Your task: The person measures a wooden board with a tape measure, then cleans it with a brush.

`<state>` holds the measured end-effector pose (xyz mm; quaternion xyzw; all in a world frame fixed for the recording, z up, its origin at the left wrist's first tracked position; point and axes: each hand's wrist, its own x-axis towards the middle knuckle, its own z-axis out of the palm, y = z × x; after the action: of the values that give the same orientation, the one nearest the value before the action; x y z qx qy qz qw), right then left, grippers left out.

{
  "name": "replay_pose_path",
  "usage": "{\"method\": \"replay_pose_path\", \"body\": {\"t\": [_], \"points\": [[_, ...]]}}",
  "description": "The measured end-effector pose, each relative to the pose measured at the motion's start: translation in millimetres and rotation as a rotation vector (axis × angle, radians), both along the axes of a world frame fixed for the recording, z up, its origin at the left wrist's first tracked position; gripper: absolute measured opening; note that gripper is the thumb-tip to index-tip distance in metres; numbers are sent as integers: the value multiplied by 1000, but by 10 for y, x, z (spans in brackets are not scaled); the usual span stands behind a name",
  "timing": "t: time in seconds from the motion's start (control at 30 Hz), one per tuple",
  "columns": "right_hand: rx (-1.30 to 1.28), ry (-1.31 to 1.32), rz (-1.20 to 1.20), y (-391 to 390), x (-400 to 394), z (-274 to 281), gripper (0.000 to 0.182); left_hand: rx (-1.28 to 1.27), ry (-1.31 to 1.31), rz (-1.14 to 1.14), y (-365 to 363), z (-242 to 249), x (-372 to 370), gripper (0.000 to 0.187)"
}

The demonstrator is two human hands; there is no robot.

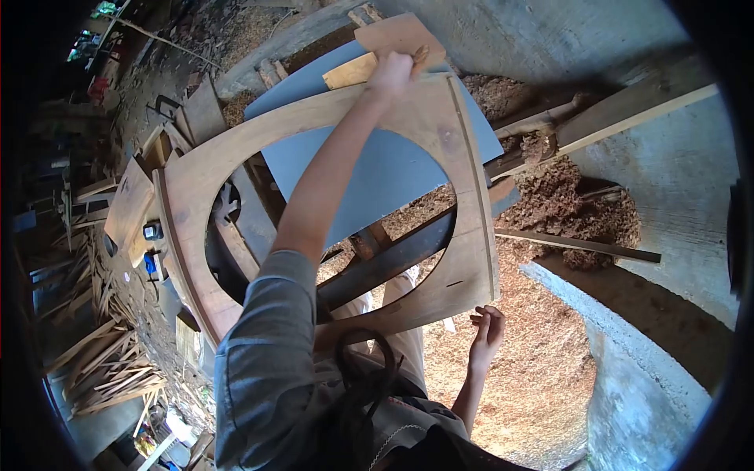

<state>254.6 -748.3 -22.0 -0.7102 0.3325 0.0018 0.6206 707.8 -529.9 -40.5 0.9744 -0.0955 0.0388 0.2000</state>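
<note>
A wooden frame (463,212) with a large oval opening lies across the middle of the view. Over its far edge my left hand (390,74) is closed, with its arm stretched across the opening; what its fingers grip is hidden. Beside that hand are a light wooden piece (349,72) and a flat brown sheet (400,38). Close to the frame's near right corner is my right hand (488,330), its fingers loosely curled and a little apart, with nothing visible in them. Beneath the frame a grey-blue board (377,180) shows through the opening.
Dark beams (385,271) run under the frame. Wood shavings (534,337) cover the floor at right, near a concrete slab edge (620,322). A long plank (636,118) and a thin wooden strip (581,244) lie at right. Scrap sticks (110,361) are piled at left.
</note>
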Motion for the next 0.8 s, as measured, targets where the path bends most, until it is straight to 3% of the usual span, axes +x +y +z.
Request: {"method": "replay_pose_path", "body": {"t": [0.07,0.13,0.17,0.23,0.33,0.37,0.4,0.47,0.5,0.53,0.6,0.67,0.7,0.73,0.77,0.8], "points": [[1,1,8,8,-28,-17,22,-59,-35,-32,113,-22,26,25],[7,-3,11,-9,-7,-24,22,-241,13,-282,129,-68,-21,29],[6,6,9,0,1,-18,22,-238,14,-282,128,-67,-16,29],[-6,17,20,1,-23,-8,21,-15,-1,-46,104,-66,-59,34],[-16,9,26,-44,-25,-2,21,-142,65,49,137,227,-118,27],[-14,2,24,-40,-21,4,21,-121,110,-95,149,141,-121,27],[-12,2,25,-23,-12,24,21,-119,109,-94,184,122,-149,27],[-21,-9,60,-35,51,97,22,62,5,53,277,54,-175,25],[-10,-23,63,-46,85,133,23,27,-173,51,443,-89,-126,26],[-31,-43,79,-52,130,186,23,18,-180,59,461,31,-216,26],[-2,-74,80,-70,204,215,22,-280,-447,79,495,370,-618,29],[-43,-171,152,-32,322,154,22,-144,-157,58,453,331,-1133,36],[-2,-108,198,7,424,177,24,-184,-184,-13,377,240,-1454,42],[7,-160,251,94,557,177,27,-206,-77,-30,271,269,-1806,32],[12,-157,317,238,731,342,35,-67,-283,-230,189,187,-2055,22],[-76,-208,433,329,861,309,42,-116,-179,-186,91,249,-2302,24]]}}
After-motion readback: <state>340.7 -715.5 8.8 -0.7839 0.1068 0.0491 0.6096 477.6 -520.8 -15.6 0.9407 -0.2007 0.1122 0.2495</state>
